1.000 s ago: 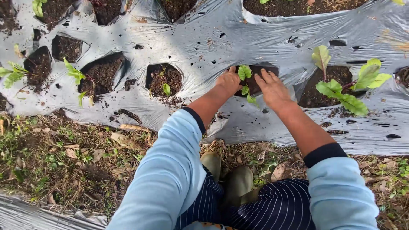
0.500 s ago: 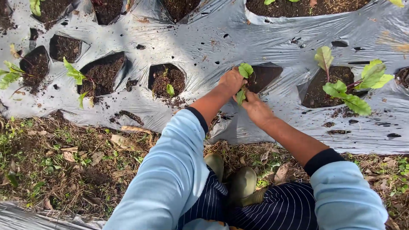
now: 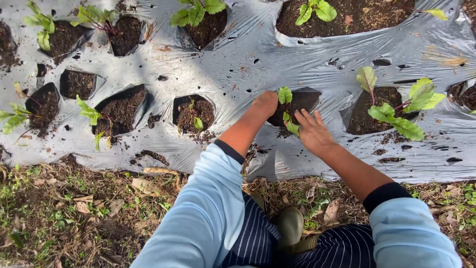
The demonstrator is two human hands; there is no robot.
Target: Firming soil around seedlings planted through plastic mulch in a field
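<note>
Head view:

- Left hand (image 3: 266, 102): reaches forward into a soil-filled planting hole (image 3: 303, 100) cut in the plastic sheet; fingers are curled down out of sight at the hole's left edge, so whether it grips anything cannot be told.
- Right hand (image 3: 312, 131): lies open, fingers spread and extended, at the lower right rim of the same hole; grasping nothing, fingertips touching or just beside the lower leaf of the seedling.
- Seedling (image 3: 285, 95): small plant with rounded green leaves, standing in the hole between the two hands; one leaf upright by the left hand, another lower down against the right hand's fingers.
- Plastic sheet (image 3: 238, 59): grey-silver mulch film covering the bed, wrinkled, scattered with crumbs of soil, pierced by rows of holes.
- Leafy plant (image 3: 396, 111): larger, with red stems and broad green leaves, in the next hole to the right, apart from the right hand.
- Neighbouring hole (image 3: 194, 112): just left of the left forearm, dark soil with a tiny green sprout.
- Further seedlings (image 3: 89, 111): in holes to the left and along the top row.
- Sleeves (image 3: 208, 208): light blue, pushed back from both forearms.
- Striped apron (image 3: 258, 238): dark with thin pale stripes, at the lower edge.
- Boot (image 3: 290, 226): olive green, on the ground between the arms.
- Ground (image 3: 74, 213): dry leaves, straw and small weeds along the near edge of the sheet.
</note>
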